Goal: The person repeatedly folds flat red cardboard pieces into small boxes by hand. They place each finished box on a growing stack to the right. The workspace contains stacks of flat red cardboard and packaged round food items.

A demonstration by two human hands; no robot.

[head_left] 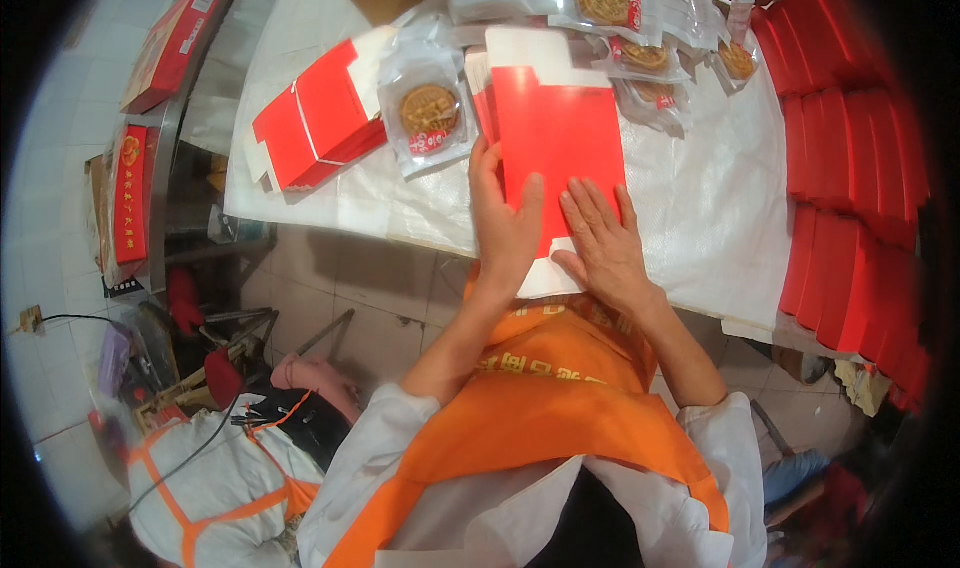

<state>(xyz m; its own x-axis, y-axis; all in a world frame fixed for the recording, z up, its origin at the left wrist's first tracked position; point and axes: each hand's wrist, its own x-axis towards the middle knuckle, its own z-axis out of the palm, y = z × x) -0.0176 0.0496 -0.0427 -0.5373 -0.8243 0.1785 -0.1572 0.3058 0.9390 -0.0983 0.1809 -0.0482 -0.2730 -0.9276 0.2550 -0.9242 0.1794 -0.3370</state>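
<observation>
A flat red carton [562,148] with white end flaps lies at the table's near edge in front of me. My left hand [505,218] holds its left side, thumb on the red face and fingers along the edge. My right hand [607,243] rests flat on the lower right part, fingers stretched out and the thumb by the white bottom flap [565,250]. Just left of the carton, a clear-wrapped mooncake [429,110] lies on the white table cover. Farther left is a stack of flat red cartons [318,118] tied with a white band.
Several wrapped mooncakes [606,2] are heaped at the back of the table [710,198]. Piled red boxes [835,148] line its right side. Red boxes [130,193] stand at the far left. At lower left, a person in white with orange straps [215,478] is close by.
</observation>
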